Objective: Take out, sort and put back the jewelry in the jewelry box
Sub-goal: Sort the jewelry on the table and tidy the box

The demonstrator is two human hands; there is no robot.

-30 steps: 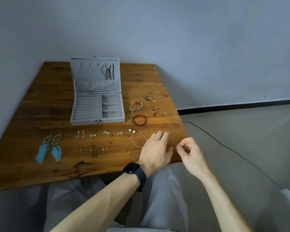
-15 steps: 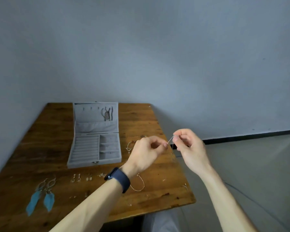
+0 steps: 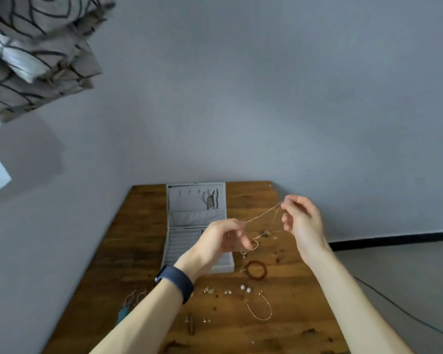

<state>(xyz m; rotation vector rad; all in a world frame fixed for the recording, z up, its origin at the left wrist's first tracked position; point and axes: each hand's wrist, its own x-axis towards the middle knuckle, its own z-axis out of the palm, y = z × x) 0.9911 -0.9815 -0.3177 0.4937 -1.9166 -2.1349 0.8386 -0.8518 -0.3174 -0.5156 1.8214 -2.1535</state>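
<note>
A thin gold chain necklace (image 3: 264,213) is stretched in the air between both hands, above the table. My left hand (image 3: 219,238) pinches its lower end; my right hand (image 3: 301,219) pinches its upper end, higher and to the right. The grey jewelry box (image 3: 197,215) stands open behind my left hand, with dark pieces hanging inside its lid. On the wooden table (image 3: 292,290) lie a red bead bracelet (image 3: 256,270), a gold bangle (image 3: 260,306), pearl earrings (image 3: 245,288) and several small studs.
Blue feather earrings (image 3: 124,311) show at the table's left edge, partly hidden by my left forearm. A patterned curtain (image 3: 33,49) hangs at the upper left. A dark cable (image 3: 404,311) runs across the floor to the right.
Both hands lifted the necklace off the table's right edge and raised it. They have moved apart, drawing the chain out between them. The view has tilted upward.
</note>
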